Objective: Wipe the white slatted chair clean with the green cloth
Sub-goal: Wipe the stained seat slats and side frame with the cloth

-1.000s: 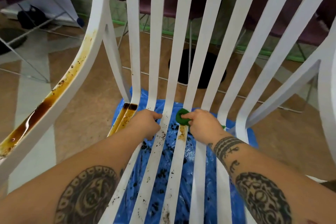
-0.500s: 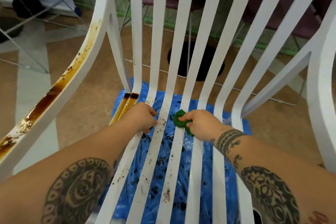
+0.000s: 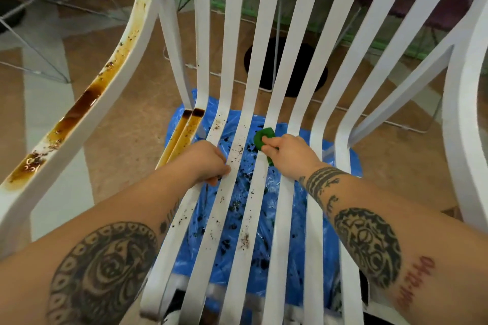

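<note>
White slatted chair [image 3: 459, 126] w/ brown stains [image 3: 81, 105] & dark specks [image 3: 239, 150].

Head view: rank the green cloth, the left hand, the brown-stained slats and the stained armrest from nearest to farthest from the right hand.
1. green cloth, pinched in the right hand itself.
2. left hand, just to the left, gripping a speckled slat.
3. brown-stained slats, farther left.
4. stained armrest, far left side.
</note>
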`<state>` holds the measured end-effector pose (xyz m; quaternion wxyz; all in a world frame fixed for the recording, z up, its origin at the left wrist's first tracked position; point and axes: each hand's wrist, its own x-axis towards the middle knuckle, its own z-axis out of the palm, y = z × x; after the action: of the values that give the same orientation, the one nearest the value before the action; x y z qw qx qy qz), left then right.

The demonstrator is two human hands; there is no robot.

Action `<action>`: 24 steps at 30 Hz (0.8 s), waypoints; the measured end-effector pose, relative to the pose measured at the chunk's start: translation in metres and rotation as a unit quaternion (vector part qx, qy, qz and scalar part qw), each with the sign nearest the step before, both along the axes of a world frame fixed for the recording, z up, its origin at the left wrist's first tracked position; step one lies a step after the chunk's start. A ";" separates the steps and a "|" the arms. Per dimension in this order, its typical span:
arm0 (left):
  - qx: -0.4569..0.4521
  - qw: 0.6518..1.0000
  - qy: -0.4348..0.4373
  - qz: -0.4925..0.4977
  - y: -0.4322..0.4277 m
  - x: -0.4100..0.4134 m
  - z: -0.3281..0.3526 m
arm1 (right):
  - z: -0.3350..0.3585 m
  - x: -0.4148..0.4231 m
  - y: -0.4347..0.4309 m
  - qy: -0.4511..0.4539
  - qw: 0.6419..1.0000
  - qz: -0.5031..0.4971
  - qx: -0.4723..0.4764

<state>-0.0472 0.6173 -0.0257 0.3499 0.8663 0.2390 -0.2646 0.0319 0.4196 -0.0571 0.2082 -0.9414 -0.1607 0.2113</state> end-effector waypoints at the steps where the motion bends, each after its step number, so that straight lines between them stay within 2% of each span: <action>1: -0.004 1.000 -0.005 0.001 -0.001 -0.002 -0.002 | 0.002 -0.003 0.000 0.007 1.000 -0.011 0.007; 4: 0.008 1.000 -0.020 0.005 0.000 -0.005 -0.009 | 0.006 -0.015 -0.002 0.018 1.000 0.007 0.008; 9: 0.021 0.999 -0.040 0.003 -0.001 -0.010 -0.012 | 0.027 -0.020 -0.011 0.086 0.994 0.070 -0.011; 13: 0.027 0.998 -0.055 0.011 -0.001 -0.013 -0.013 | 0.017 -0.028 -0.004 0.013 0.998 -0.026 0.052; 17: 0.034 0.997 -0.069 0.008 -0.002 -0.014 -0.015 | 0.000 -0.057 0.001 -0.038 0.999 -0.001 0.028; 24: 0.040 0.997 -0.067 0.010 -0.006 -0.022 -0.011 | 0.022 -0.080 -0.015 0.070 0.994 0.081 0.017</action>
<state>-0.0691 0.6109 -0.0367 0.3329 0.8928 0.2340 -0.1931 -0.0479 0.4049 -0.0351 0.2170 -0.9045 -0.2255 0.2898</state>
